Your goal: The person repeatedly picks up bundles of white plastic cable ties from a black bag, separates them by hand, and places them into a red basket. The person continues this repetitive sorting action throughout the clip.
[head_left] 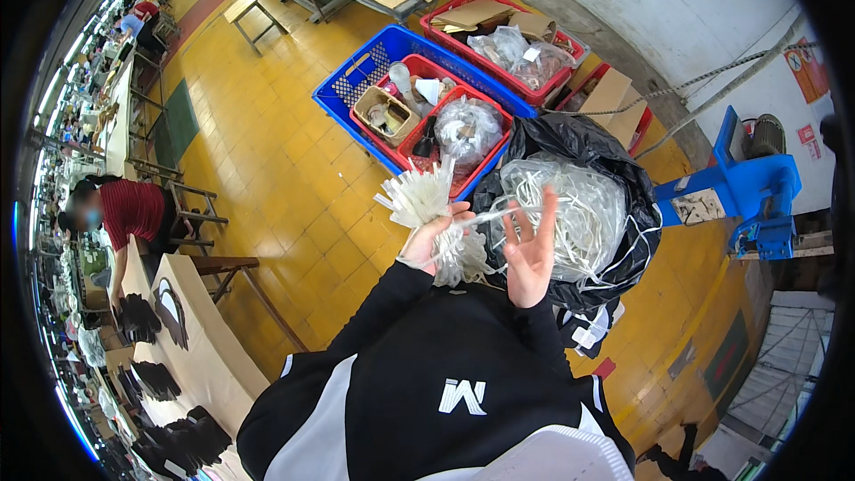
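My left hand [432, 238] is closed around the middle of a bundle of white strips [417, 196]. The cut ends fan out above the fist, and looser loops hang below it. From the bundle a thin whitish strand [492, 215] stretches across to my right hand [532, 260]. That hand is raised with its palm showing and its fingers spread; the strand passes at its fingers, blurred. Just beyond my hands stands a black plastic bag [643, 200], with a clear bag of tangled white strips [570, 214] inside it.
A blue crate [343, 89] ahead holds red baskets with plastic-wrapped goods; another red crate [570, 67] stands behind it. Blue machinery [757, 180] is at the right. At the left, a person in a striped red shirt [138, 214] leans by a table [209, 330] with dark cut pieces.
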The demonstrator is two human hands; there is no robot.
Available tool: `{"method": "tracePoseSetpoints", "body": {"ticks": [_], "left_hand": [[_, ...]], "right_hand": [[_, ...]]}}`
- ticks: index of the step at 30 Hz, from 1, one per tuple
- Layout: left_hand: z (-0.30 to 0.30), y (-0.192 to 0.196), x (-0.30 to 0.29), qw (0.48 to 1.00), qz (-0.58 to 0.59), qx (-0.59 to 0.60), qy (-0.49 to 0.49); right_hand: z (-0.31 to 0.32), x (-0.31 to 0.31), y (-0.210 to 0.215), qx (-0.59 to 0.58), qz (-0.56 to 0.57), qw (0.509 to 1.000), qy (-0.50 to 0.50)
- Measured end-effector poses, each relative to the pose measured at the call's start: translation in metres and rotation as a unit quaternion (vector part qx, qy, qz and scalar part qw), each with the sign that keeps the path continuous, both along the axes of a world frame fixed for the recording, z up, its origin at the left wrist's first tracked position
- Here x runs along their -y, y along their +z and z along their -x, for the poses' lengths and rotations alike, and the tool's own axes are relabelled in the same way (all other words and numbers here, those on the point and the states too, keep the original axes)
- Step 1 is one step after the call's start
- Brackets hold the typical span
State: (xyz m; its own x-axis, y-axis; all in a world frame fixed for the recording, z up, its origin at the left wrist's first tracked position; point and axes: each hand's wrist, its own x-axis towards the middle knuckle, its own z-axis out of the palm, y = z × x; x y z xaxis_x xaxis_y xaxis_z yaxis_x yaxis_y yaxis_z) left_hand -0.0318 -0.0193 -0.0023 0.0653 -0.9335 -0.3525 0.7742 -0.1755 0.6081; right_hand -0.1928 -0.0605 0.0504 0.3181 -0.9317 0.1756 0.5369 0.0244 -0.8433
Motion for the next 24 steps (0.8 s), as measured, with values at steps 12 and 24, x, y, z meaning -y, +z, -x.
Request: {"method": "tracePoseSetpoints", "body": {"ticks": [12, 24], "left_hand": [[0.003, 0.012, 0.009, 0.994, 0.021, -0.099, 0.035], [-0.051, 0.012, 0.008, 0.980, 0.077, -0.103, 0.154]], "right_hand": [[-0.020, -0.009, -0.012, -0.380, 0.387, 0.840, -0.030], [0.023, -0.013, -0.027, -0.304, 0.321, 0.890, 0.113]]}}
